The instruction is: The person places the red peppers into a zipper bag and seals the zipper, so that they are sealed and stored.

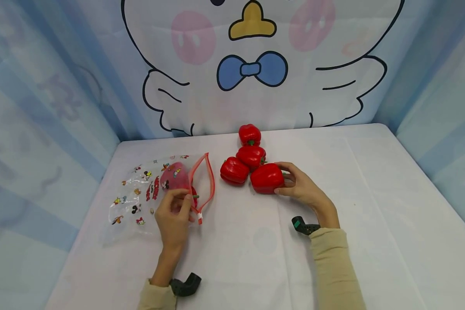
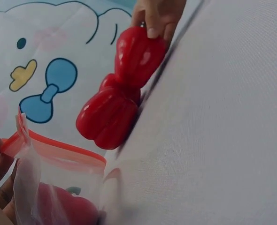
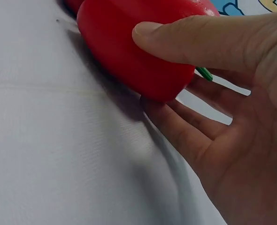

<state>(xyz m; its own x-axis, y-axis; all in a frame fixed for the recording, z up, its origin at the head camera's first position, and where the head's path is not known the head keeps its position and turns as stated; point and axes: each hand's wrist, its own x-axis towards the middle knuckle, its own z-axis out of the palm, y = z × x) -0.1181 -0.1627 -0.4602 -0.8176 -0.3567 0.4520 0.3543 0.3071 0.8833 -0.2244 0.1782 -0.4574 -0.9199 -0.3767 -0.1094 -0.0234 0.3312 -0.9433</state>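
Left hand: thumb and fingers of the left hand pinch the clear bag at the near side of its mouth.
Right hand: right hand clamped on the near pepper at its right end, thumb on one side, fingers on the other; cannot tell if it is clear of the table.
Bag: left part of table, cartoon prints, red zip edge gaping to the right.
Inside bag: a bagged pepper, red through the plastic, green stem near the mouth.
Loose peppers: red, mid-table, right of the bag. Left pepper against middle pepper; far pepper just beyond, toward the backdrop. Near pepper just beside the left one; contact unclear.
Table: white cloth over the table.
Wrists: tan sleeves, a dark device at each.
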